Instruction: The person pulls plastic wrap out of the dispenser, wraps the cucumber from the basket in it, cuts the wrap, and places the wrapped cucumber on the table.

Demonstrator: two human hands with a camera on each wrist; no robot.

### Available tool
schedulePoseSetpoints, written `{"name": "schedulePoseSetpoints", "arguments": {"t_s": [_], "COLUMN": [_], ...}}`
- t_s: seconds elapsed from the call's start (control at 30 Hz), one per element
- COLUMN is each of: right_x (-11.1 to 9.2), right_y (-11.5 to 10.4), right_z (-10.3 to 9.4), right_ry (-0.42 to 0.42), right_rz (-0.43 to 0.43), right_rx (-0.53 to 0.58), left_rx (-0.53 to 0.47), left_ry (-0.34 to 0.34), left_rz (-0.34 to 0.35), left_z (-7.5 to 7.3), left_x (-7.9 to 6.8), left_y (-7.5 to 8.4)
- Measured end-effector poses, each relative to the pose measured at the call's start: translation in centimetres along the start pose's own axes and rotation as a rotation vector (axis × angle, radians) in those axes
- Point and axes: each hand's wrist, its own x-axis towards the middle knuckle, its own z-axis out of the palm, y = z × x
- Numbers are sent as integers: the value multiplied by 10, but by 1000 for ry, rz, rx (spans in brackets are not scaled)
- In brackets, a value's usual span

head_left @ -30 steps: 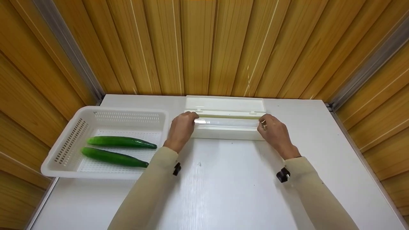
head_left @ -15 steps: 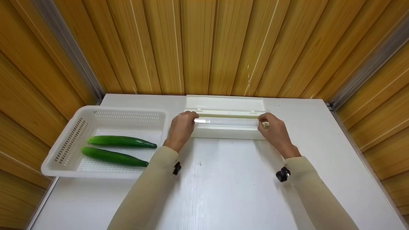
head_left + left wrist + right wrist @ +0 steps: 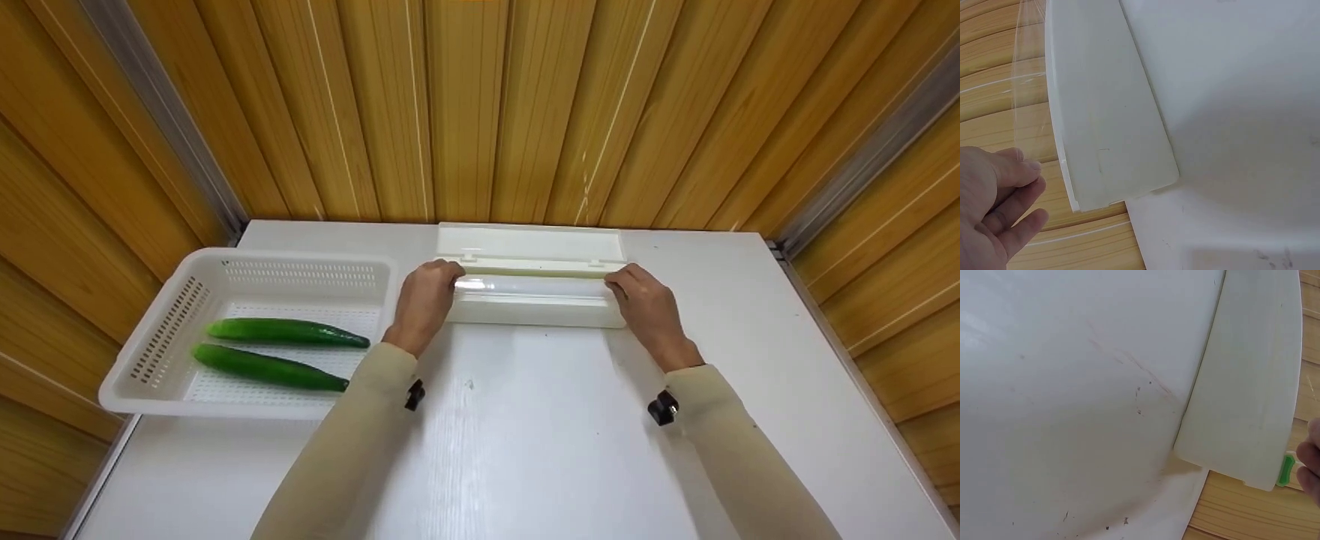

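Note:
A white cling film box (image 3: 536,313) lies near the back of the table, its lid (image 3: 529,243) swung back toward the wall. Clear cling film (image 3: 532,287) stretches along the top of the box between both hands. At the left end, my left hand (image 3: 426,300) pinches the film's edge between thumb and forefinger; the left wrist view shows the film (image 3: 1030,101) rising from those fingertips. My right hand (image 3: 646,307) pinches the film at the other end. Only its curled fingers (image 3: 1310,464) enter the right wrist view, beside a green piece (image 3: 1285,470) at the box's end.
On the left stands a white perforated plastic basket (image 3: 247,409) with two cucumbers (image 3: 289,332) lying in it. Wood-look panelled walls (image 3: 480,112) rise behind the white table (image 3: 525,450) and along its sides.
The right hand's fingers have shifted slightly and drawn closer together at the film's right end. Left hand, box and basket stay almost where they were.

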Motion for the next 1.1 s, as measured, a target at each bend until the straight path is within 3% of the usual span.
{"name": "schedulePoseSetpoints", "arguments": {"t_s": [0.17,0.4,1.1], "right_x": [2,5,8], "right_y": [0,0,-6], "right_z": [-3,-6,-20], "right_ry": [4,25,21], "right_rz": [-7,-26,-43], "right_rx": [-10,-4,-33], "left_rx": [4,-10,-36], "left_ry": [20,71,98], "left_rz": [-24,7,64], "left_z": [-1,-6,-14], "left_x": [1,0,-3], "left_y": [1,2,2]}}
